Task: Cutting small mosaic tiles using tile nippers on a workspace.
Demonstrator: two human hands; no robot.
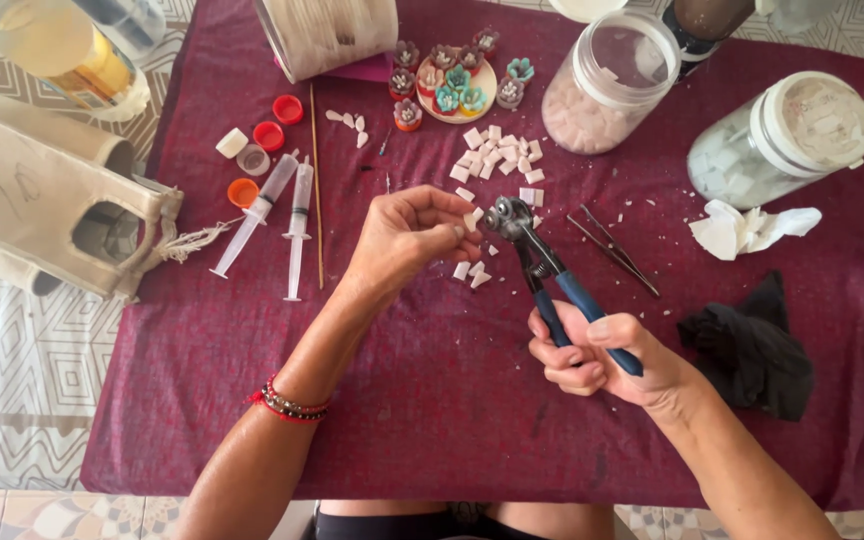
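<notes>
My left hand (407, 235) pinches a small pale tile piece (470, 221) at its fingertips, held against the wheeled jaws of blue-handled nippers (537, 262). My right hand (597, 350) grips the nippers' blue handles, lower right of the jaws. Beneath them several cut pale tile bits (472, 273) lie on the maroon cloth (432, 400). A larger heap of pale square tile pieces (497, 155) sits just beyond the hands.
Two syringes (287, 215) and a thin stick lie left. Coloured bottle caps (267, 135), a plate of small flower pieces (457, 85), two clear jars of tile (607, 80), tweezers (612, 250), crumpled tissue (747, 228), black cloth (752, 345), a beige bag (42, 200).
</notes>
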